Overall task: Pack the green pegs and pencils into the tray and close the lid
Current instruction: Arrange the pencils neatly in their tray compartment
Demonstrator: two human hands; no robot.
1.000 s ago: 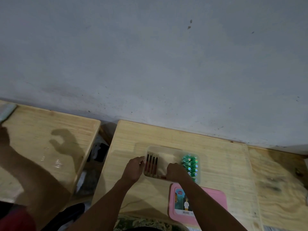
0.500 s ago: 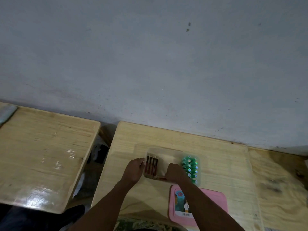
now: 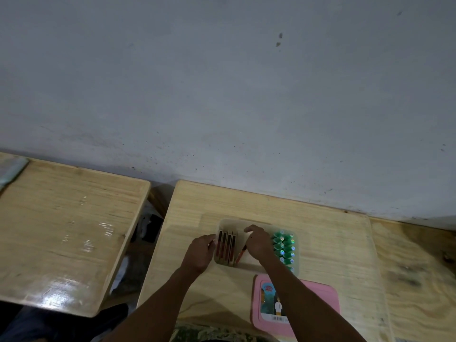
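A grey, scuffed wall (image 3: pixel 222 95) filled the upper part of the view. Below it stood a wooden bench (image 3: pixel 328 243) carrying the work, with a second, glossier wooden bench (image 3: pixel 61 230) to its left across a dark gap.

Near the front edge of the working bench lay the pink lid (image 3: pixel 323 297), flat, label side up, just in front of the tray and partly hidden by the right forearm. The translucent tray (image 3: pixel 246 222) sat open at the middle of the bench.

The left hand (image 3: pixel 201 253) was loosely clenched against the tray's left wall, its fingers touching the rim; whether it gripped the rim could not be told. The right hand (image 3: pixel 257 241) reached into the tray's middle, palm down with fingers curled, and a red pencil (image 3: pixel 241 254) slanted out from under it towards the tray's near edge. The hand appeared to be grasping that pencil, though the fingertips themselves were hidden.

The green pegs (image 3: pixel 282 248) stood packed in rows along the right side of the tray, their shiny tops catching light. The pencils (image 3: pixel 225 246) lay side by side, lengthwise, in the left part of the tray, just beside the left hand.
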